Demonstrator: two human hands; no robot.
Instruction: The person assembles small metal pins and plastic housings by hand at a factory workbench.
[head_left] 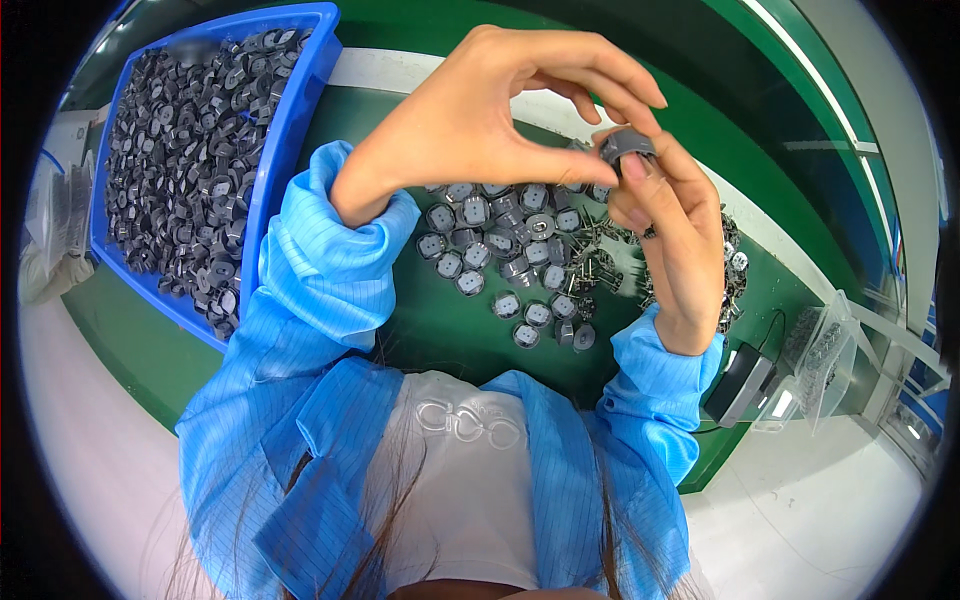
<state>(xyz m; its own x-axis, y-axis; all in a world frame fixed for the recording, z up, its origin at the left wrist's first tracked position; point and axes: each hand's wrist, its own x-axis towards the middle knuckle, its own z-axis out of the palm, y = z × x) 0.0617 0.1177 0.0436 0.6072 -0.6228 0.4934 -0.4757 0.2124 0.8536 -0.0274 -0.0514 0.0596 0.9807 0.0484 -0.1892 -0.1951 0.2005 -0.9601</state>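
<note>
A small dark grey round plastic part [628,147] is held up over the bench between both my hands. My left hand [490,115] arches over from the left, its thumb tip and a fingertip closed on the part's edges. My right hand [678,215] grips the same part from the right, with its thumb across the front. Something small and dark shows at the lower fingers of this hand, too hidden to name. Below lie several similar round parts [474,210], some showing pale grey faces. Beside them is a heap of small metal pins or screws [597,268], partly behind my right hand.
On the left a blue bin [262,190] is filled with dark grey parts. Past my right hand lie more small metal pieces [735,265]. A black box-shaped device [742,382] with a cable and a clear plastic container [825,350] stand at the right of the green bench [455,335].
</note>
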